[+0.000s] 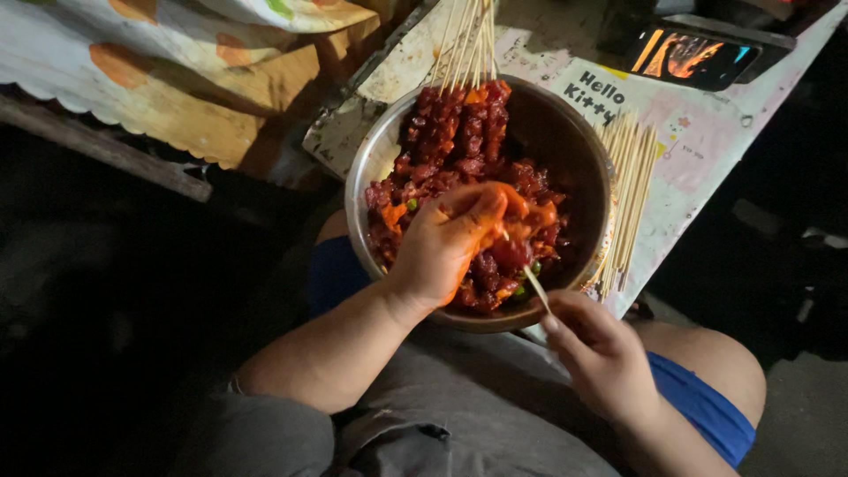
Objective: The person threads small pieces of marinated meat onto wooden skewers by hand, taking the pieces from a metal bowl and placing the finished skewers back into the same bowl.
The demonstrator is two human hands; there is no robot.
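Over the lap, a metal bowl [375,168] of red marinated meat [459,146] is rested against a table [707,132]. A meat piece [511,252] is pinched in the sauce-stained left hand [450,238], fingers curled shut. A skewer [536,287] is gripped between the right hand's [601,353] thumb and fingers, its tip touching that piece. Loaded skewers [468,44] are leaned on the far rim; bare sticks [629,190] are laid beside the bowl.

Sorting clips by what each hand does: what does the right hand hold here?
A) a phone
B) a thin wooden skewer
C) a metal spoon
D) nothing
B: the right hand pinches a thin wooden skewer at the bowl rim, its tip running into a meat piece at the left hand.
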